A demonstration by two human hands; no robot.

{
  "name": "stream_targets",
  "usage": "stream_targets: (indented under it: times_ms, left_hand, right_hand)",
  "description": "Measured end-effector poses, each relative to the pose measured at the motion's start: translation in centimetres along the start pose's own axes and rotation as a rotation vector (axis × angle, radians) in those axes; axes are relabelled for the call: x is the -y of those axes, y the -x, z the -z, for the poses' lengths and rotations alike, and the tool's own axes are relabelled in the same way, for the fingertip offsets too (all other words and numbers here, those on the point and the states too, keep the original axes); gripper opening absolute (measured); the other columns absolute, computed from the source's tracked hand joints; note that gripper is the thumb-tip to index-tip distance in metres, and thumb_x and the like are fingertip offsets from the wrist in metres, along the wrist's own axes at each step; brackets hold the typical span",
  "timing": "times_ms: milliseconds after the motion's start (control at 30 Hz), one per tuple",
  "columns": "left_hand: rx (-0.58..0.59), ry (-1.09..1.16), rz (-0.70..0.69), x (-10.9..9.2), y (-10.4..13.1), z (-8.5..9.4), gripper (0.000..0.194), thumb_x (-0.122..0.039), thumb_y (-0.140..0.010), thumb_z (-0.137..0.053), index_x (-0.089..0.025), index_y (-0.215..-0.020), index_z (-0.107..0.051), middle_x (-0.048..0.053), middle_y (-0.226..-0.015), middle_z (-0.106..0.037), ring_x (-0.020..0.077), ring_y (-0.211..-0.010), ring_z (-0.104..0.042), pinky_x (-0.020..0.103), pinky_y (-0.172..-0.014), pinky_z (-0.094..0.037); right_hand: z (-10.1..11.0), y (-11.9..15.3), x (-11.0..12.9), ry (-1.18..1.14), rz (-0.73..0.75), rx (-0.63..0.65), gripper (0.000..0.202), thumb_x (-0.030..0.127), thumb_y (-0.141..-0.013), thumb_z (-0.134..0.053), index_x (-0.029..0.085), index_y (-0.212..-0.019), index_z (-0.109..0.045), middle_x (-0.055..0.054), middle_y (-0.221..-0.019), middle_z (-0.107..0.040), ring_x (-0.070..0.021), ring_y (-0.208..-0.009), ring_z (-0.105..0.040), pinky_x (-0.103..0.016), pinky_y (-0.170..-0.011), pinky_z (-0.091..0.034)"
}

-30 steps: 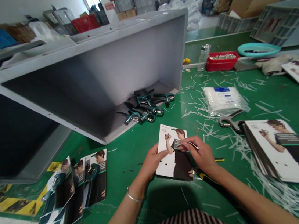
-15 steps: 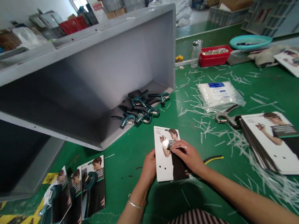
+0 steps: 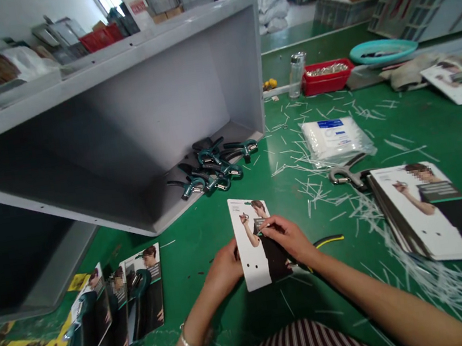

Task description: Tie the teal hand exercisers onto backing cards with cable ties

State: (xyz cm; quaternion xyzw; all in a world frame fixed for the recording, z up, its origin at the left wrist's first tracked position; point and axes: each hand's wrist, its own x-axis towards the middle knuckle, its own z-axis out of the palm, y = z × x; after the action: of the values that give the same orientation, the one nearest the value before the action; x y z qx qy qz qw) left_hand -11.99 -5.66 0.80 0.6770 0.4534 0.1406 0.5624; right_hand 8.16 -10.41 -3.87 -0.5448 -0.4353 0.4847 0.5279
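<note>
My left hand (image 3: 225, 266) is closed on the left edge of a printed card (image 3: 253, 255), its fingers partly hidden behind it. The card is tilted above the green table and has small holes. Over the card's right side, my right hand (image 3: 285, 237) is pinched at the dark printed area; whatever lies between its fingertips is too small to make out. A tool with a black and yellow handle (image 3: 330, 239) lies by my right wrist. Several green hand grips (image 3: 213, 167) lie at the mouth of the grey bin.
The large grey bin (image 3: 237, 69) lies tipped at the left. Carded grips (image 3: 144, 288) overlap at the lower left. On the right are a card stack (image 3: 421, 215), a grey hand grip (image 3: 345, 175), a plastic bag (image 3: 336, 141), scattered white strips (image 3: 434, 276) and a red tray (image 3: 326, 85).
The card has turned slightly and tilts more, and my left hand has shifted a little left and down. A white strip seen at my right fingertips no longer shows. The view has shifted slightly.
</note>
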Motion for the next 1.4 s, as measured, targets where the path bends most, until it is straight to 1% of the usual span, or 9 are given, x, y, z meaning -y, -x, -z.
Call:
stream_targets:
  times_ms: [100,133,267,400,567,833,1067,1233,1400]
  left_hand:
    - [0.210,0.078,-0.054,-0.7,1.5,0.9,0.035,-0.029,-0.086,-0.059,-0.021,-0.119,-0.068,0.007,-0.097,-0.074,0.0244,-0.090,-0.067,0.035,-0.086,-0.052]
    - [0.238,0.057,-0.082,-1.0,1.8,1.1,0.035,-0.030,-0.089,-0.056,-0.022,-0.121,-0.067,0.007,-0.105,-0.073,0.0245,-0.094,-0.066,0.036,-0.089,-0.051]
    - [0.140,-0.139,-0.264,-1.3,2.0,0.8,0.032,-0.028,-0.090,-0.056,-0.026,-0.119,-0.068,0.008,-0.122,-0.067,0.0261,-0.111,-0.062,0.038,-0.100,-0.047]
    - [0.047,-0.330,-0.414,0.2,0.8,-0.5,0.033,-0.020,-0.088,-0.056,-0.023,-0.119,-0.067,0.011,-0.132,-0.060,0.0280,-0.125,-0.052,0.042,-0.111,-0.038]
    - [-0.001,-0.353,-0.328,1.7,0.0,-1.4,0.032,-0.014,-0.082,-0.058,-0.021,-0.111,-0.070,0.012,-0.111,-0.070,0.0282,-0.106,-0.063,0.041,-0.098,-0.048]
    - [-0.193,-0.223,-0.114,0.3,-0.2,-1.8,0.021,-0.008,-0.077,-0.056,-0.015,-0.088,-0.073,0.007,-0.084,-0.073,0.0176,-0.073,-0.064,0.026,-0.072,-0.051]
    - [-0.262,-0.110,-0.233,2.5,-0.1,-2.7,0.020,-0.012,-0.078,-0.059,-0.017,-0.090,-0.074,0.006,-0.096,-0.072,0.0186,-0.084,-0.065,0.027,-0.078,-0.050]
    - [-0.203,-0.086,-0.331,3.1,-0.2,-2.3,0.016,-0.020,-0.086,-0.059,-0.020,-0.091,-0.074,0.006,-0.097,-0.070,0.0190,-0.090,-0.066,0.028,-0.082,-0.050]
    - [-0.160,-0.153,-0.380,3.4,0.1,-1.6,0.017,-0.021,-0.088,-0.059,-0.021,-0.092,-0.075,0.006,-0.098,-0.070,0.0199,-0.094,-0.066,0.029,-0.085,-0.050]
  right_hand:
    - [-0.1,0.0,0.4,-0.014,0.022,0.020,0.019,0.041,-0.085,-0.066,0.022,-0.090,-0.068,-0.001,-0.091,-0.068,-0.0179,-0.084,-0.061,-0.029,-0.080,-0.045]
    - [-0.1,0.0,0.5,-0.032,0.017,0.026,0.020,0.041,-0.085,-0.066,0.022,-0.091,-0.068,-0.001,-0.090,-0.067,-0.0177,-0.084,-0.061,-0.029,-0.080,-0.045]
    - [0.1,0.1,0.5,-0.118,-0.036,0.064,0.024,0.044,-0.085,-0.066,0.022,-0.093,-0.065,0.000,-0.086,-0.066,-0.0164,-0.080,-0.060,-0.028,-0.077,-0.045]
    - [0.2,0.2,0.3,-0.152,-0.026,0.107,0.025,0.044,-0.084,-0.068,0.021,-0.093,-0.063,0.001,-0.086,-0.065,-0.0154,-0.080,-0.059,-0.026,-0.075,-0.044]
    - [0.0,0.4,0.8,-0.065,0.037,0.124,0.022,0.042,-0.086,-0.066,0.021,-0.092,-0.062,0.001,-0.084,-0.062,-0.0146,-0.077,-0.056,-0.026,-0.073,-0.042]
    - [-0.3,0.2,1.1,0.061,0.095,0.119,0.022,0.041,-0.088,-0.062,0.019,-0.090,-0.064,-0.001,-0.085,-0.062,-0.0162,-0.079,-0.056,-0.027,-0.074,-0.041]
    - [-0.2,0.2,1.1,-0.073,0.046,0.108,0.022,0.042,-0.088,-0.062,0.020,-0.090,-0.059,0.001,-0.081,-0.059,-0.0146,-0.076,-0.056,-0.027,-0.073,-0.043]
    - [-0.3,0.4,0.7,-0.123,0.014,0.135,0.023,0.042,-0.088,-0.062,0.020,-0.091,-0.056,0.001,-0.081,-0.059,-0.0144,-0.075,-0.058,-0.026,-0.071,-0.045]
    - [-0.2,0.7,0.3,0.012,0.091,0.135,0.016,0.036,-0.091,-0.058,0.020,-0.093,-0.057,0.002,-0.079,-0.056,-0.0131,-0.072,-0.055,-0.024,-0.068,-0.042]
